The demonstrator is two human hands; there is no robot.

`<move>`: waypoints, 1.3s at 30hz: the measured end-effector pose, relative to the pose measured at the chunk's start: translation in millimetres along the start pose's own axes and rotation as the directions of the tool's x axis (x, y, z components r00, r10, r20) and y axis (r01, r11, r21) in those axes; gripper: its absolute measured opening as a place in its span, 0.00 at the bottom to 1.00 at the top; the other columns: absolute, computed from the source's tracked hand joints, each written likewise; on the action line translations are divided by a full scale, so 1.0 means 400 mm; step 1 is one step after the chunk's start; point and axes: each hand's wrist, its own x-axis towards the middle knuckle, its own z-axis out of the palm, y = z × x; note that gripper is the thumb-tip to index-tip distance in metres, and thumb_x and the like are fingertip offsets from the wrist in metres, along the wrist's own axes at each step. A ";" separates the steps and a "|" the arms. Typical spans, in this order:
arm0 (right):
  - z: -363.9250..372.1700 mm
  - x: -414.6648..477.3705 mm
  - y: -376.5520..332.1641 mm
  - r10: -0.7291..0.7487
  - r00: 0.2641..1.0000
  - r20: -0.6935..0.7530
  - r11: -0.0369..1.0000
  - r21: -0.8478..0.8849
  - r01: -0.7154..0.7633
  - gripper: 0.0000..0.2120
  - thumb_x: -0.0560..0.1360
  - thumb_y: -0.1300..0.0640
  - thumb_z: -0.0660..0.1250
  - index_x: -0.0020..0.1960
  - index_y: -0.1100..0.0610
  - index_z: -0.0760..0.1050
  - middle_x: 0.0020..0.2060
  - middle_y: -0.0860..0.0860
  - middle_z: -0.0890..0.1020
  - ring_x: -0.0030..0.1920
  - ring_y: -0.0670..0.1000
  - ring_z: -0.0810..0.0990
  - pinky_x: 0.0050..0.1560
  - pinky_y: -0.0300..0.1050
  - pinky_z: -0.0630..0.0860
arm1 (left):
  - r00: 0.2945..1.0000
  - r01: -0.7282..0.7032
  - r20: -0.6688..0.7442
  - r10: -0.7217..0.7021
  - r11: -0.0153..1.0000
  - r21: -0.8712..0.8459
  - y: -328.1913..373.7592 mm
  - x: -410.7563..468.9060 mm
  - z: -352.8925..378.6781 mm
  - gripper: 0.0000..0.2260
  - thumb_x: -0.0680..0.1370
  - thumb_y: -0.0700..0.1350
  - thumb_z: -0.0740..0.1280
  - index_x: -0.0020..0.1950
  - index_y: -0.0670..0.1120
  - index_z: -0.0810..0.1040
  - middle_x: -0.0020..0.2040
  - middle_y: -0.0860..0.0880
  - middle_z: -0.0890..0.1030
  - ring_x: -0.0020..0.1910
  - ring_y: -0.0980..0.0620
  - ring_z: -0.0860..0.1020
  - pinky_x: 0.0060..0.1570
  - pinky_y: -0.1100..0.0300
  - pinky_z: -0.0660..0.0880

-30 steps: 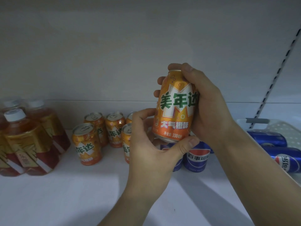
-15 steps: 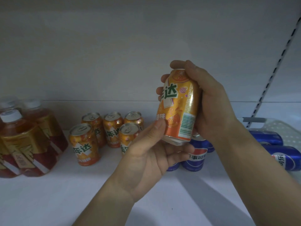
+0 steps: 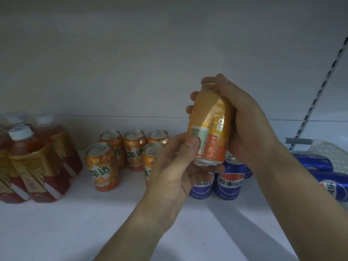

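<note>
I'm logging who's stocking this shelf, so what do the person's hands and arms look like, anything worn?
The left hand and right hand are bare: no gloves, rings or watch in view. The left forearm and right forearm are bare too, with no sleeve showing down to the frame's edge.

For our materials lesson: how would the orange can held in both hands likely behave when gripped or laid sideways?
Probably stiff: the right hand wraps the orange can without visible denting. Its glossy skin may be slippery; the left hand steadies its lower end. Laid sideways, it likely rolls.
</note>
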 end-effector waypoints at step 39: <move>-0.018 0.001 -0.010 -0.019 1.000 0.010 0.998 0.056 0.018 0.17 0.72 0.51 0.68 0.57 0.57 0.79 0.45 0.56 0.85 0.44 0.57 0.86 0.45 0.52 0.84 | 0.999 0.027 0.046 -0.027 1.000 0.000 0.008 -0.018 0.040 0.28 0.69 0.54 0.78 0.66 0.47 0.76 0.57 0.43 0.85 0.50 0.43 0.86 0.44 0.56 0.83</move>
